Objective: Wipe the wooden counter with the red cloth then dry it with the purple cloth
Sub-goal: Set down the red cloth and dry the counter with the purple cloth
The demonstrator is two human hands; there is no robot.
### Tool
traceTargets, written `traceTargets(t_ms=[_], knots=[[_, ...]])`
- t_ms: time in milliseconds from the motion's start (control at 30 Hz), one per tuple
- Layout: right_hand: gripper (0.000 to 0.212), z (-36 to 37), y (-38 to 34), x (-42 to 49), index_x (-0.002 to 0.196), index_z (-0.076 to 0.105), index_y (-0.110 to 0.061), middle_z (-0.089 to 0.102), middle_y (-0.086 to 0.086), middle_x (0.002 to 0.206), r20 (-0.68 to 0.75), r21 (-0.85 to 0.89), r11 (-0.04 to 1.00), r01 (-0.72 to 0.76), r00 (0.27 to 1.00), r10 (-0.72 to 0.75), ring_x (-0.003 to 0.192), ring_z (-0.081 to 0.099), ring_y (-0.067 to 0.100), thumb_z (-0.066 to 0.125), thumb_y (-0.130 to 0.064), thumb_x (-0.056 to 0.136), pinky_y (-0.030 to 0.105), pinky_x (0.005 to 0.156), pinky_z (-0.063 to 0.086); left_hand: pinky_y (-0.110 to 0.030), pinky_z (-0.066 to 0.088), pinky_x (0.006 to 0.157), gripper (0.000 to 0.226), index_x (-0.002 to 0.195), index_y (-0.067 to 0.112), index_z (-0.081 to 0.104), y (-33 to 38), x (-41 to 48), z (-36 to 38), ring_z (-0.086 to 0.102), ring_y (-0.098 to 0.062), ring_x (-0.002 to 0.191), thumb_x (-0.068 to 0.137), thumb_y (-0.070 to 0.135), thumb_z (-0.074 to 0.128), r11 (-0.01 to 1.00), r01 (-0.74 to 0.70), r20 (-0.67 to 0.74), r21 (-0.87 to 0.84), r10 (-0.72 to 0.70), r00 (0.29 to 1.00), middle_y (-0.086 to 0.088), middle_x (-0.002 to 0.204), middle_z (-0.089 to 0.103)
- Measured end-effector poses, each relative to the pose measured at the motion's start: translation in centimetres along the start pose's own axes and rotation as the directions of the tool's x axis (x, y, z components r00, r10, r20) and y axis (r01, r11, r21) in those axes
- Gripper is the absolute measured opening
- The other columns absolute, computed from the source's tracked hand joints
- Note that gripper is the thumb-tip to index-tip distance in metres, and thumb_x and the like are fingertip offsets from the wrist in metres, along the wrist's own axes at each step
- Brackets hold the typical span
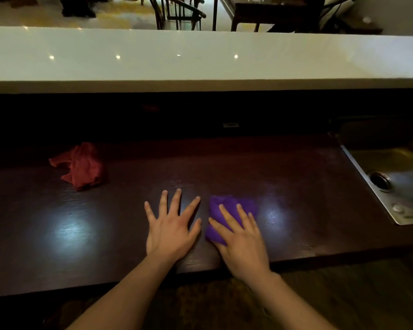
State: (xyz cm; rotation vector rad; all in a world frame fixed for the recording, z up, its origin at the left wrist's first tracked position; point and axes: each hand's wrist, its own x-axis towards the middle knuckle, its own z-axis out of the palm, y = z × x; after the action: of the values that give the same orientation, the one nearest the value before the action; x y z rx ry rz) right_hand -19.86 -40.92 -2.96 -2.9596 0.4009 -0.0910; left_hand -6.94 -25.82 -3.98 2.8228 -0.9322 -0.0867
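On the counter (296, 186), right hand (242, 241) is pressing the purple cloth (224, 208) flat, grip splayed; left hand (171, 229) is lying spread, holding nothing; red cloth (81, 165) is lying crumpled well apart.

White raised ledge (200, 58) runs full width at far side, ceiling lights reflected on it. Steel sink (391, 186) at right, w/ drain (380, 181) visible. Dark chairs (179, 13) & table (272, 10) beyond the ledge.

Right hand (242, 244) flat on purple cloth (227, 213) on dark worktop (296, 198), left hand (171, 231) spread just beside it, red cloth (80, 166) crumpled far left, sink (391, 184) at right.
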Motion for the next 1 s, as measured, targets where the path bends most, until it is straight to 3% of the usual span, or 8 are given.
traceTargets(t_ms=[133,233,400,467,567,667,833,1000], knots=[[0.049,-1.8,7.9,-2.8,0.133,0.053,-0.034,0.038,-0.009,0.150,0.009,-0.006,0.997,0.075,0.997,-0.075,0.139,0.035,0.027,0.060,-0.039,0.084,0.046,0.112,0.032,-0.065,-0.003,0.115,0.057,0.147,0.052,0.020,-0.1,-0.4,-0.1,0.001,-0.029,0.149,0.092,0.066,0.025,0.998,-0.063,-0.029,0.007,0.063,0.998,-0.001,0.162,0.020],[0.053,-2.9,14.5,-4.7,0.132,0.055,-0.028,0.044,0.001,0.148,-0.021,-0.030,0.984,-0.178,0.984,0.177,0.139,0.035,0.031,0.072,-0.023,0.082,0.048,0.111,0.033,-0.065,-0.002,0.115,0.056,0.147,0.051,0.021,0.0,-0.3,-0.1,0.001,-0.029,0.150,0.092,0.065,0.023,0.998,-0.051,-0.021,0.023,0.052,0.998,-0.001,0.162,0.019],[0.047,-3.4,14.3,1.6,0.141,0.042,-0.033,0.029,0.003,0.156,-0.035,-0.026,0.844,-0.536,0.844,0.535,0.144,0.022,0.033,0.045,-0.042,0.095,0.049,0.115,0.020,-0.068,0.002,0.114,0.054,0.146,0.048,0.029,0.4,-0.1,-0.1,0.006,-0.032,0.149,0.094,0.062,0.024,0.995,-0.065,-0.001,0.074,0.065,0.998,-0.003,0.160,0.025],[0.048,-2.0,9.2,3.5,0.141,0.042,-0.036,0.028,0.001,0.157,-0.038,-0.010,0.899,-0.438,0.898,0.438,0.144,0.019,0.037,0.044,-0.046,0.095,0.051,0.116,0.019,-0.068,0.002,0.114,0.054,0.146,0.050,0.028,0.3,-0.2,0.0,0.005,-0.032,0.149,0.094,0.062,0.023,0.996,-0.064,0.000,0.069,0.064,0.998,-0.003,0.161,0.024],[0.051,-0.3,3.6,2.5,0.139,0.043,-0.040,0.032,-0.006,0.155,0.008,-0.036,0.994,-0.102,0.995,0.103,0.143,0.023,0.035,0.040,-0.054,0.090,0.051,0.115,0.021,-0.066,0.003,0.115,0.053,0.145,0.053,0.024,0.2,-0.1,-0.2,0.006,-0.030,0.149,0.093,0.062,0.022,0.998,-0.052,0.005,0.047,0.052,0.999,-0.002,0.161,0.022],[0.047,-1.6,7.8,0.3,0.134,0.051,-0.036,0.038,-0.008,0.151,-0.002,-0.020,1.000,0.011,1.000,-0.011,0.141,0.032,0.029,0.053,-0.045,0.088,0.047,0.113,0.031,-0.064,0.002,0.116,0.054,0.146,0.054,0.020,0.2,-0.2,-0.2,0.005,-0.029,0.150,0.093,0.063,0.018,0.997,-0.060,0.004,0.043,0.060,0.998,-0.001,0.162,0.019],[0.050,-3.4,19.5,-3.7,0.139,0.047,-0.026,0.035,0.006,0.153,-0.002,-0.113,0.926,-0.361,0.932,0.363,0.143,0.028,0.028,0.059,-0.029,0.091,0.047,0.116,0.023,-0.064,-0.001,0.116,0.056,0.148,0.053,0.017,0.2,-0.1,0.0,0.002,-0.029,0.150,0.093,0.064,0.013,0.997,-0.058,0.008,0.052,0.058,0.998,-0.002,0.163,0.016],[0.050,-3.9,19.5,0.8,0.144,0.037,-0.035,0.023,0.002,0.159,-0.020,-0.051,0.725,-0.687,0.727,0.687,0.143,0.018,0.039,0.039,-0.047,0.096,0.053,0.115,0.019,-0.065,0.002,0.115,0.054,0.147,0.051,0.021,0.4,0.1,0.0,0.004,-0.030,0.149,0.094,0.062,0.016,0.997,-0.055,0.012,0.062,0.054,0.998,-0.002,0.162,0.021]])
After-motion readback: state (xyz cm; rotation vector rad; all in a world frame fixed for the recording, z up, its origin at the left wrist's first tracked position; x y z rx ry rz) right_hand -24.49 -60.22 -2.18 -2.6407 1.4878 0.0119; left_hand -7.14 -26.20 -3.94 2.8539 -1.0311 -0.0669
